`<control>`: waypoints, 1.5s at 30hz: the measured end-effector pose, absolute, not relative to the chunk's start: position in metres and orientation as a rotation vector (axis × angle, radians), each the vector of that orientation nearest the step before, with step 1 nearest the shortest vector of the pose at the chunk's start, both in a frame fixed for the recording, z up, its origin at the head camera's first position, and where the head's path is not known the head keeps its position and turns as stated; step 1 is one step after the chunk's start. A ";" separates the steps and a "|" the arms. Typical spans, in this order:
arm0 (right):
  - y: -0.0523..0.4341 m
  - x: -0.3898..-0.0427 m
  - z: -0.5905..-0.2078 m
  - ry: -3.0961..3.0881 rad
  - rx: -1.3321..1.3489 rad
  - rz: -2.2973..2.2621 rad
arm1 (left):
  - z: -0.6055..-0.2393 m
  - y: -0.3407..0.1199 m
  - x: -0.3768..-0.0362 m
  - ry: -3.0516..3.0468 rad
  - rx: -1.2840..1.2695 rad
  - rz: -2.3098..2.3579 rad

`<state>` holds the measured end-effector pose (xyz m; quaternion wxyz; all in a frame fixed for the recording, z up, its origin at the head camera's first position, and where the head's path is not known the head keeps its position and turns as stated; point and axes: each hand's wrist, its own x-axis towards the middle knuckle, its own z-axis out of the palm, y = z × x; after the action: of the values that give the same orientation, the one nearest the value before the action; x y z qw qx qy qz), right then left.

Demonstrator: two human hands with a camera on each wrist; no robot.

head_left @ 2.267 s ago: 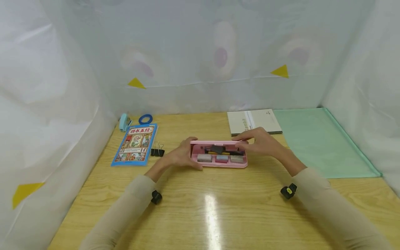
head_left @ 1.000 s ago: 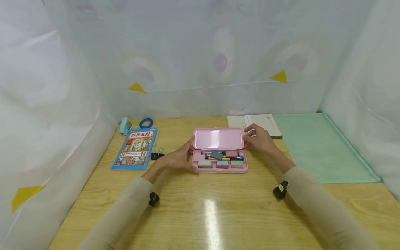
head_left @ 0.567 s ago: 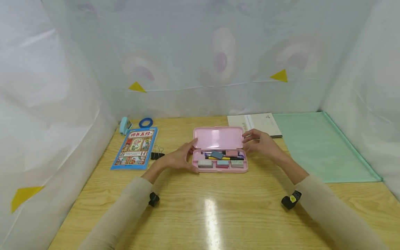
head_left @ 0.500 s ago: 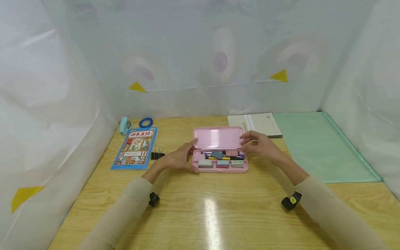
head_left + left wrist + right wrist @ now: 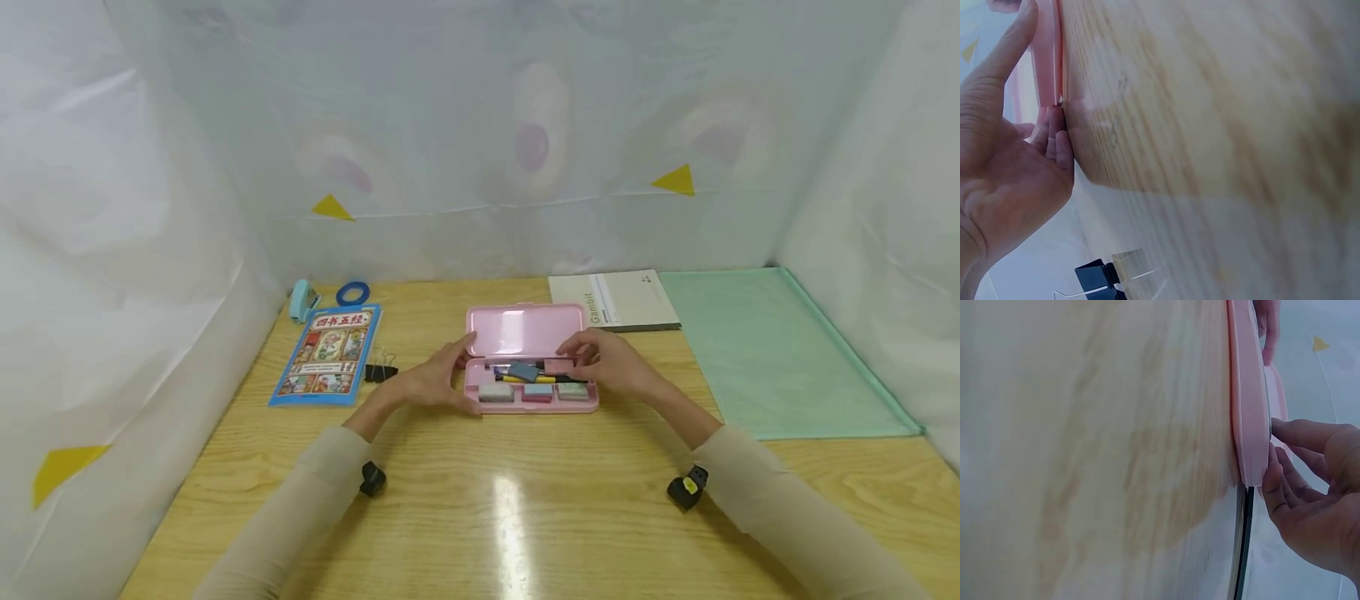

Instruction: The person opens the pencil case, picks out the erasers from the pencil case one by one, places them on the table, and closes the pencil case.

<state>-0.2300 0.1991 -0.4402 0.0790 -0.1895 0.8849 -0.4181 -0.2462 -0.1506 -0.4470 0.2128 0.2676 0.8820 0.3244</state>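
Note:
A pink pencil case [image 5: 471, 398] lies on the table with its lid [image 5: 525, 331] raised at the back. My left hand [image 5: 429, 382] grips its left end, thumb at the front corner and fingers behind. Inside the case are a pink eraser [image 5: 556, 365], a dark blue eraser [image 5: 522, 372] and several pens [image 5: 517, 380]. Smaller front compartments hold a grey-white block [image 5: 496, 392], a blue-and-red block [image 5: 537, 392] and a greenish block [image 5: 572, 391]. My right hand [image 5: 611, 364] reaches over the right end, thumb and fingers apart around the pink eraser; whether they touch it is hidden.
Left of the case lie a blue-edged book [image 5: 326, 354], a black binder clip [image 5: 381, 372], a blue tape roll [image 5: 352, 293] and a light-blue stapler [image 5: 302, 300]. Behind on the right are a notebook [image 5: 637, 300] and a green translucent mat [image 5: 787, 354]. White sheeting [image 5: 420, 242] encloses the table.
The pencil case's lid has swung up and back from its lowered position. My right hand has let go of the lid and moved left over the case's contents. The left hand keeps its grip.

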 end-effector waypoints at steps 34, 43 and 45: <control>0.231 -0.231 -0.432 2.678 -0.536 -1.258 | -0.453 -0.152 -0.251 2.356 0.736 1.034; 0.264 -0.234 -0.423 2.732 -0.426 -1.284 | -0.455 -0.154 -0.252 2.335 0.759 1.050; 0.270 -0.236 -0.422 2.738 -0.383 -1.273 | -0.455 -0.154 -0.252 2.332 0.766 1.058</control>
<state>-0.2356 0.2702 -0.4223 0.0490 -0.1258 0.8984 -0.4179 -0.2519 -0.1539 -0.4551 0.2322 0.2787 0.8487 0.3849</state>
